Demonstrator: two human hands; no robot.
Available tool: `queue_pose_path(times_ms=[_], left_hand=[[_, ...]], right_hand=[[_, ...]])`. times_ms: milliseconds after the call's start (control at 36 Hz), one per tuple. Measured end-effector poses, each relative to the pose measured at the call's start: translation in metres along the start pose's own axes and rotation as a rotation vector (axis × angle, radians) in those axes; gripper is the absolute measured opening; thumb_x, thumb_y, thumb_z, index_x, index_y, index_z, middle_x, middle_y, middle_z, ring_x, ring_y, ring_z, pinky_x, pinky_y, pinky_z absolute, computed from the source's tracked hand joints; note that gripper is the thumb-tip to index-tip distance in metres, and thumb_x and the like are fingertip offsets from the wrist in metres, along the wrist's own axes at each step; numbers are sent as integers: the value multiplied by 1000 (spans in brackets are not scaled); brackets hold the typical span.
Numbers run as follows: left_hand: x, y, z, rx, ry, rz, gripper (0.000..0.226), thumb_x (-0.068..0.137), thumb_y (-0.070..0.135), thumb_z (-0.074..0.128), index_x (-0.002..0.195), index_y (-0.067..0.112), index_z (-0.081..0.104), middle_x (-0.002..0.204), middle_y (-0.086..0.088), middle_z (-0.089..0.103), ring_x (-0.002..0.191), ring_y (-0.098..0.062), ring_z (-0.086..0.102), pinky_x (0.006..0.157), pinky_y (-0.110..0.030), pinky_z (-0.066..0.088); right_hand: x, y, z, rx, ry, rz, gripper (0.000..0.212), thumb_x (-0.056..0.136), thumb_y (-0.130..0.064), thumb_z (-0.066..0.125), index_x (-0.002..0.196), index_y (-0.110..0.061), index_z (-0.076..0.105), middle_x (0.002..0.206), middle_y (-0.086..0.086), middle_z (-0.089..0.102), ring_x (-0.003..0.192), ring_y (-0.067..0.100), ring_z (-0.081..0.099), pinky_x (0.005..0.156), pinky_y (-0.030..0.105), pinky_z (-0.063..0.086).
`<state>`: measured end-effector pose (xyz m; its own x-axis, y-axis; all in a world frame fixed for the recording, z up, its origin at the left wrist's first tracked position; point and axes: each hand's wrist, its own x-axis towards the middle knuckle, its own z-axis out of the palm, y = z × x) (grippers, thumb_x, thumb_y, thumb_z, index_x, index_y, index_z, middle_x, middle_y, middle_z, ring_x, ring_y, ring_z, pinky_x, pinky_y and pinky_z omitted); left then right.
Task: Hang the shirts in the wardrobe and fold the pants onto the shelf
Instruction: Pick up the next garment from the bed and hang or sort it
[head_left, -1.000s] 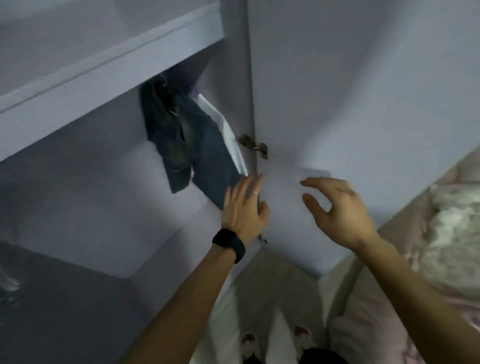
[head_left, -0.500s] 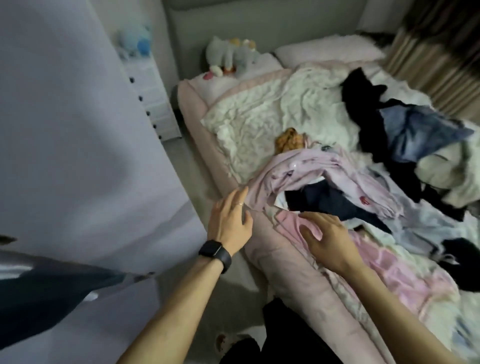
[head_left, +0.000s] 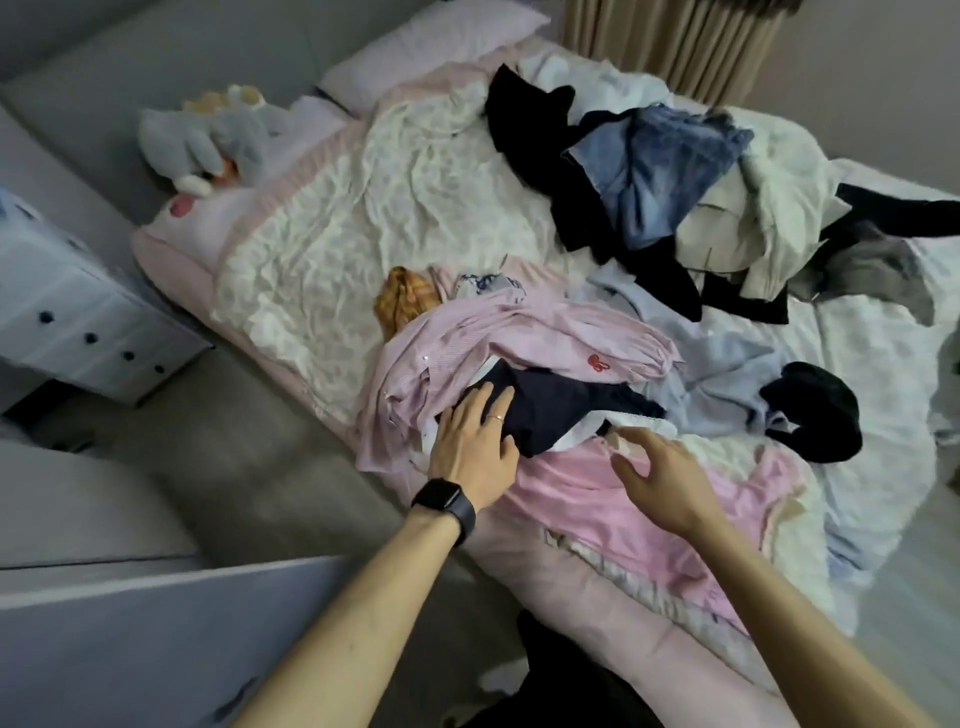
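The left hand (head_left: 472, 441) lies flat on the navy garment (head_left: 561, 410) in the pile on the bed (head_left: 322, 249) — grip apart, likely to pick it out. The right hand (head_left: 660, 475) hovers over the pink garment (head_left: 571, 501), grip loose, holding nothing.

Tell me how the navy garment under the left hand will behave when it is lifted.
Probably floppy: the navy garment lies crumpled, so it should sag from wherever the left hand grips. Likely light, being thin cloth. It may drag the pink striped shirt along, since that overlaps its upper edge.
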<state>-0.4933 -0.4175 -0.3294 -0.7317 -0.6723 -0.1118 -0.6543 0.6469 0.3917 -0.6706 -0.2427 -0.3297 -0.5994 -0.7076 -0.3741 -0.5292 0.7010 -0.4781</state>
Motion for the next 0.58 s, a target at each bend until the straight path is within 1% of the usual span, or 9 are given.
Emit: queue_pose_path(times_ms=[167, 222, 278, 333, 389, 444, 500, 528, 583], left_hand=[[63, -17, 59, 209, -291, -46, 72, 96, 27, 50, 160, 28, 15, 167, -4, 10, 153, -22, 11, 123, -46, 14], [76, -29, 76, 302, -360, -53, 75, 96, 25, 51, 160, 29, 12, 167, -5, 7, 154, -23, 7, 124, -47, 10], [93, -39, 99, 374, -425, -42, 77, 96, 23, 53, 159, 31, 11, 167, -6, 3, 154, -24, 4, 123, -48, 7], [96, -45, 113, 434, -448, 11, 79, 96, 22, 57, 159, 34, 12, 167, -9, -1, 154, -25, 1, 123, -50, 5], [104, -48, 136, 487, -450, 102, 82, 94, 20, 60, 159, 35, 13, 168, -10, -6, 155, -25, -1, 122, -52, 1], [107, -47, 150, 527, -428, 205, 83, 92, 16, 60, 159, 35, 13, 168, -9, -9, 155, -24, -1, 121, -54, -1], [114, -46, 164, 565, -408, 300, 81, 93, 12, 57, 158, 35, 15, 168, -8, -6, 155, -24, 3, 121, -55, 1], [117, -45, 171, 592, -402, 339, 76, 95, 9, 53, 158, 34, 19, 168, -8, 0, 154, -25, 7, 122, -55, 4], [126, -42, 174, 661, -379, 382, 58, 96, 9, 47, 149, 32, 40, 160, -7, 30, 149, -24, 26, 121, -53, 16]], right_hand=[[88, 48, 16, -59, -120, 94, 49, 98, -32, 60, 143, -15, 52, 142, 12, 58, 129, 36, 51, 101, 39, 42], [114, 60, 26, -69, -156, 108, 55, 98, -33, 60, 148, -17, 46, 151, 12, 48, 135, 33, 47, 104, 38, 40], [148, 75, 38, -82, -222, 133, 64, 97, -35, 61, 153, -20, 36, 161, 11, 30, 139, 30, 44, 106, 38, 39], [167, 83, 48, -108, -260, 173, 76, 95, -45, 62, 158, -24, 25, 167, 10, 12, 141, 30, 43, 107, 42, 40], [188, 97, 60, -160, -293, 225, 85, 93, -56, 61, 159, -28, 17, 168, 8, 6, 139, 33, 44, 104, 47, 44], [198, 106, 69, -229, -310, 249, 86, 92, -61, 58, 159, -29, 14, 166, 9, 12, 135, 35, 49, 100, 48, 47], [206, 113, 76, -247, -293, 257, 74, 96, -53, 56, 156, -28, 22, 156, 11, 29, 124, 38, 55, 94, 47, 49], [208, 117, 79, -241, -263, 251, 64, 97, -46, 55, 152, -27, 30, 149, 12, 39, 118, 39, 58, 89, 45, 50], [210, 119, 80, -217, -206, 232, 48, 98, -36, 54, 143, -28, 44, 135, 10, 52, 112, 39, 60, 80, 40, 46]])
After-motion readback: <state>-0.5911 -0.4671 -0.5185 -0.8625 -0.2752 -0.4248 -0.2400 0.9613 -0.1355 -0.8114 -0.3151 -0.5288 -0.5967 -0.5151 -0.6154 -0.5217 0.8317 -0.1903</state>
